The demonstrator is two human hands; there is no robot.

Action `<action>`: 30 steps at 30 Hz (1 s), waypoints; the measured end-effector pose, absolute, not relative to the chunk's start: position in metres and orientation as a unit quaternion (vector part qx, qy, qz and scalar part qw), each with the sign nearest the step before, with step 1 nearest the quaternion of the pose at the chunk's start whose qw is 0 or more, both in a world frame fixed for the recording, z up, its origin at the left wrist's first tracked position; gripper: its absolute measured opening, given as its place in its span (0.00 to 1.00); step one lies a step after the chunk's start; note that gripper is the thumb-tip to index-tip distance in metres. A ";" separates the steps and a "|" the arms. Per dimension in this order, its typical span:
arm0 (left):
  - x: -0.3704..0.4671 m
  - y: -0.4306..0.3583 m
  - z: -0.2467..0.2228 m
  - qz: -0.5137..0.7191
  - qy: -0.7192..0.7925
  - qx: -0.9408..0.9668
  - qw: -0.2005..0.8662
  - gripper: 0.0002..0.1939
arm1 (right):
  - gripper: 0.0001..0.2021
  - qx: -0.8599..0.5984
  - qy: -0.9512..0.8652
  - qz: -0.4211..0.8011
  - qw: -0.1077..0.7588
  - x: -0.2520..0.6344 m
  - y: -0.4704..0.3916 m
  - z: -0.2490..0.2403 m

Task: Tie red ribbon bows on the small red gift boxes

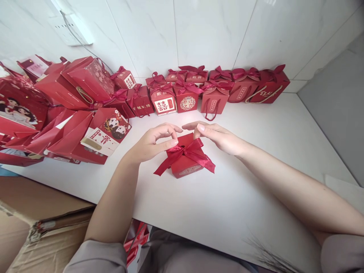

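Observation:
A small red gift box (pixel 188 169) stands on the white table in front of me, with a pale round pattern on its front. Across its top is a red ribbon bow (pixel 184 151), tied, with two long tails spreading left and right. My left hand (pixel 155 141) curves over the box's left side, fingers bent and apart, thumb tip close by the bow's left loop. On the other side, my right hand (pixel 217 137) arches behind the bow with its fingers loosely stretched. Neither hand visibly grips the ribbon; whether fingertips touch the box is unclear.
Several red bow-topped boxes (pixel 163 100) line the tiled wall. Larger red gift boxes (pixel 82 132) are piled at the left. A cardboard carton (pixel 57 235) stands by the table's near left edge. A cable hangs from the wall socket (pixel 71 30).

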State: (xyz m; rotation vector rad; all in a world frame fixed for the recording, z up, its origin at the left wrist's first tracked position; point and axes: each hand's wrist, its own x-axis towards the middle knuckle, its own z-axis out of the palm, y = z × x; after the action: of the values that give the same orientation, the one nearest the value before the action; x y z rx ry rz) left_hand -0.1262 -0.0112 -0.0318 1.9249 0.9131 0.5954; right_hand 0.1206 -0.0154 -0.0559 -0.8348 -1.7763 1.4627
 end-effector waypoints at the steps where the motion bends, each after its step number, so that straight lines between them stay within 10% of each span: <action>1: -0.127 -0.011 -0.032 0.238 0.362 0.781 0.449 0.10 | 0.25 -0.319 -0.685 0.559 0.340 0.121 -0.015 -0.056; 30: -0.137 -0.009 -0.026 0.106 0.394 0.818 0.406 0.17 | 0.17 -0.300 -0.755 0.546 0.202 0.131 -0.013 -0.044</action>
State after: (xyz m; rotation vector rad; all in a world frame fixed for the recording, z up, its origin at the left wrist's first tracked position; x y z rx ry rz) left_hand -0.1366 -0.0088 -0.0263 2.0630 0.9929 0.2681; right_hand 0.1313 -0.0132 -0.0440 -0.8387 -2.1086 1.5253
